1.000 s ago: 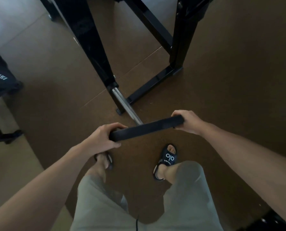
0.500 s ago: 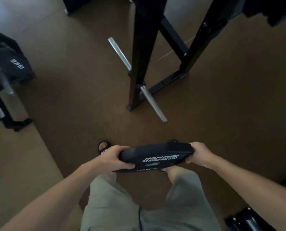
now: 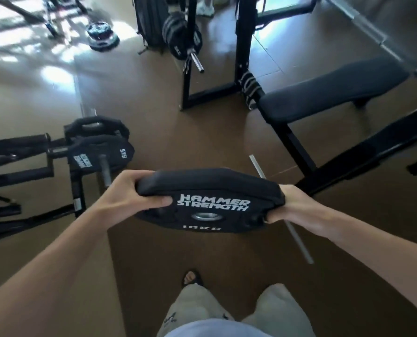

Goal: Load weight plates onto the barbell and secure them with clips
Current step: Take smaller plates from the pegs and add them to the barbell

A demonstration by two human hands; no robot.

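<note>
hands — two — grip one plate (image 3: 209,190).

Black 10 kg plate (image 3: 209,190) — tilted, seemingly airborne, beside silver bar (image 3: 297,239)

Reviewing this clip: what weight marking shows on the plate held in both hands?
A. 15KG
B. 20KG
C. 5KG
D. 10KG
D. The plate gripped by the left hand and right hand reads "10KG" in white below its centre hole, under the Hammer Strength lettering; the 15KG marking is on a different plate, the racked plate to the left.
</note>
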